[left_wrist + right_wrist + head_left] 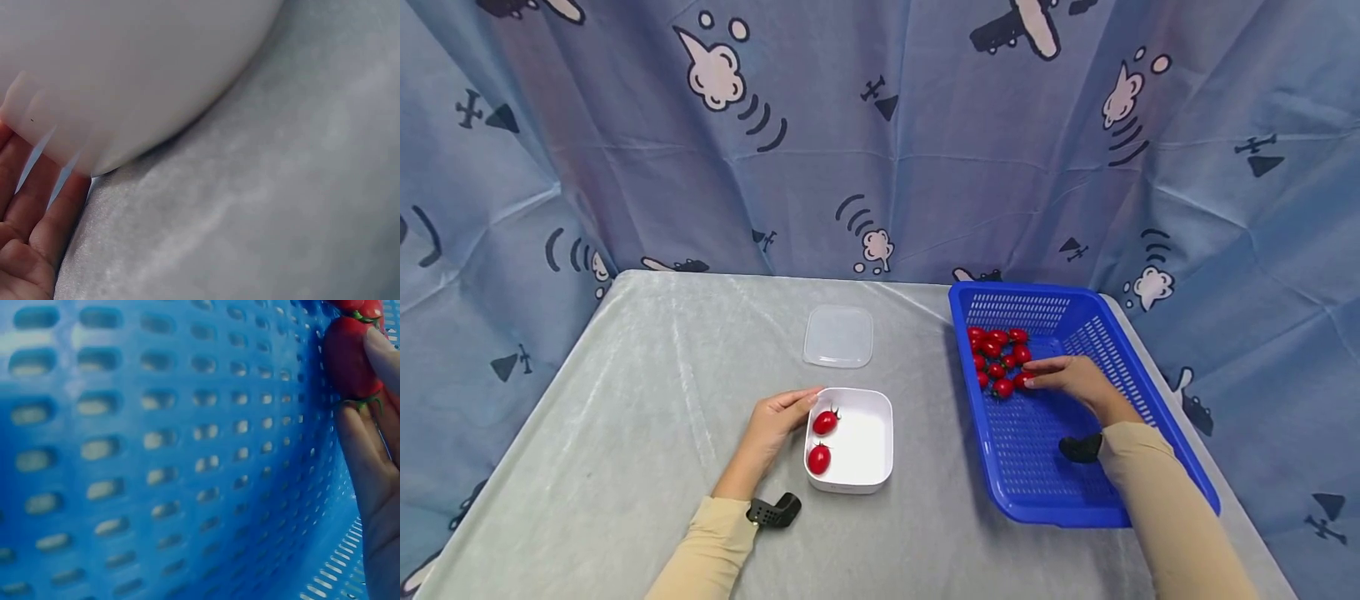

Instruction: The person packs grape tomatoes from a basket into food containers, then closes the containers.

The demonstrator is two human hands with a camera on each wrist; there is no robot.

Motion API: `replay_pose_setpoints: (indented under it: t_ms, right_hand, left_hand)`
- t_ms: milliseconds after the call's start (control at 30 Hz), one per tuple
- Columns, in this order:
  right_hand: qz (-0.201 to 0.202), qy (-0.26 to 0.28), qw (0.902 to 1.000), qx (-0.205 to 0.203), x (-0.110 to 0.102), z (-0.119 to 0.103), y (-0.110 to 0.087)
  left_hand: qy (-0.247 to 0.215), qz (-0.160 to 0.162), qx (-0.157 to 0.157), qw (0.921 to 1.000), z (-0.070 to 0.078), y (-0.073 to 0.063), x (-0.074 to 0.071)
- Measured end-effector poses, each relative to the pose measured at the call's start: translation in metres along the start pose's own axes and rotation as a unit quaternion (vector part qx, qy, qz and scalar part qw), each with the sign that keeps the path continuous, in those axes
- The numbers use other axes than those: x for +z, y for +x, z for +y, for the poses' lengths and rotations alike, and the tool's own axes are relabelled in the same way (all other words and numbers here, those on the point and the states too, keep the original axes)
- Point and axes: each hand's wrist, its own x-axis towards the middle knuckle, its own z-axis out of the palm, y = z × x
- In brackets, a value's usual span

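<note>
In the head view my left hand (781, 415) rests against the left side of a square white plastic box (861, 485). The left wrist view shows its straight fingers (61, 199) touching the box's wall (150, 75). Two red cherry tomatoes with green stems lie inside, one toward the back (825, 422) and one toward the front (818, 458). Over to the right, my right hand (1078, 383) reaches into a blue plastic basket (1026, 510). Its thumb and fingers pinch a cherry tomato (350, 359) at the edge of a cluster of several others (992, 350).
Behind the box lies a clear square lid (838, 336) on the pale cloth-covered table (647, 400). The basket's raised rim surrounds my right hand. A blue patterned curtain (820, 125) hangs behind the table and along its sides.
</note>
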Motion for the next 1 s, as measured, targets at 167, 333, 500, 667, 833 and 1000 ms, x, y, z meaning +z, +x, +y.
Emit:
replay_pose_setpoints:
  t_ms: [167, 333, 500, 667, 833, 1000]
  right_hand:
    - [0.017, -0.005, 0.9998, 0.0, 0.0, -0.005, -0.001]
    - [0.047, 0.011, 0.9983, -0.033, 0.0, -0.019, -0.012]
    - [0.075, 0.01, 0.9931, -0.089, 0.006, -0.044, -0.026]
    - [0.084, -0.001, 0.9881, -0.129, 0.015, -0.067, -0.043]
    - [0.091, 0.01, 0.9851, -0.146, 0.024, -0.092, -0.058]
    - [0.081, 0.061, 0.9824, -0.157, 0.037, -0.111, -0.068]
  left_hand:
    - [-0.005, -0.004, 0.003, 1.0, 0.001, 0.001, -0.001]
    - [-0.001, -0.005, 0.001, 1.0, 0.001, 0.0, -0.002]
    - [0.001, -0.002, 0.003, 1.0, 0.0, -0.002, -0.003]
    - [0.004, -0.004, 0.002, 1.0, -0.001, -0.001, -0.001]
    - [-0.001, -0.008, 0.003, 1.0, 0.001, 0.001, -0.001]
    - [-0.006, -0.004, 0.002, 1.0, 0.001, 0.001, -0.001]
